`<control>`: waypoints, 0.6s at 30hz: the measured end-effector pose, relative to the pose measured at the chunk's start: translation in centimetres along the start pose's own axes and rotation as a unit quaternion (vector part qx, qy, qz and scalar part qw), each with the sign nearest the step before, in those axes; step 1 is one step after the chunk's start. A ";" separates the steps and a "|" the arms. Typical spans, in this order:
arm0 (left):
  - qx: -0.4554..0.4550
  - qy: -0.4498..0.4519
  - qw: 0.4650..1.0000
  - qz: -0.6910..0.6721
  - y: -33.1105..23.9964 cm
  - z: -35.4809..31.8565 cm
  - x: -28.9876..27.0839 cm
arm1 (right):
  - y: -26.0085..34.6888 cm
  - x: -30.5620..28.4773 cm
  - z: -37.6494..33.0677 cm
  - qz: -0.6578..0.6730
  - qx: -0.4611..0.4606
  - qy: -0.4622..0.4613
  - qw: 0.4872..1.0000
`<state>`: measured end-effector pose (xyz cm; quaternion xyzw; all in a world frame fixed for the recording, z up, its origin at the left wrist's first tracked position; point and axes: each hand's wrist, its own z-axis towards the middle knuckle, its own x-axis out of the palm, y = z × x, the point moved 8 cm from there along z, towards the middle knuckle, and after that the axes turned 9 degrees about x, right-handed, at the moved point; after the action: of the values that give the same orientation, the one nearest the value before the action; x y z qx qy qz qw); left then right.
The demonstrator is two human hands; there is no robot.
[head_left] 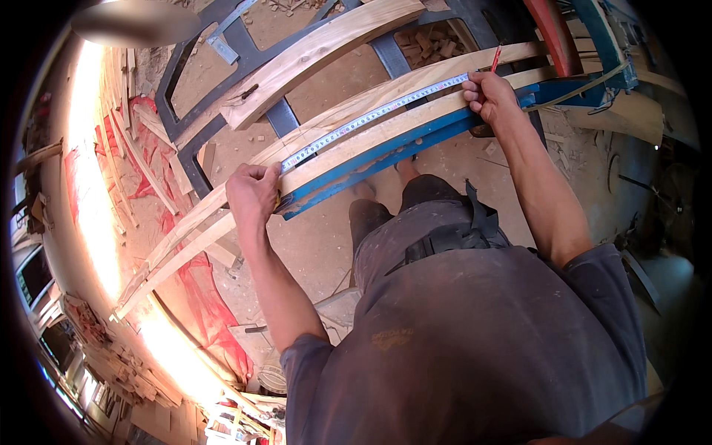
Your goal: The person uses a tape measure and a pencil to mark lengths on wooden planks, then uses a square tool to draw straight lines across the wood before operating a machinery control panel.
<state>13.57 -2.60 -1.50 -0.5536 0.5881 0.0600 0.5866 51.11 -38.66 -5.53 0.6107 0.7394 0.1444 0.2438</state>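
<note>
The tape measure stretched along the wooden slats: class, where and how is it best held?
Grip the tape measure at its two ends, from above, pressing it flat. It lies as a long thin strip along the wooden slat, so the left hand pins one end and the right hand, which also holds a red pencil, pins the other.

A long pale wooden plank (222, 211) lies along a blue metal rail (386, 152), with a white steel tape measure blade (378, 115) stretched flat on top of it. The left hand (254, 194) is clenched around the tape's near end at the plank's edge. The right hand (489, 96) presses the tape's far end down and grips a red pencil (495, 59) upright. A second pale plank (326, 48) rests on a dark grey metal frame (194, 67) above sawdust-covered floor (319, 237).
</note>
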 end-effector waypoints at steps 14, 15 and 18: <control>-0.009 -0.027 0.999 0.025 -0.2 -0.3 -0.2 | 0.1 0.0 -0.1 -0.020 -0.002 -0.004 1.000; -0.006 -0.029 0.999 0.023 -0.3 -0.3 -0.2 | 0.1 0.0 -0.1 -0.020 -0.001 -0.003 1.000; -0.003 -0.030 0.999 0.021 -0.1 -0.3 -0.2 | 0.1 0.0 -0.1 -0.018 -0.002 -0.001 1.000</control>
<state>13.43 -2.77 -1.18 -0.5408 0.5817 0.0912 0.6007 51.12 -38.64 -5.44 0.5974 0.7496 0.1405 0.2481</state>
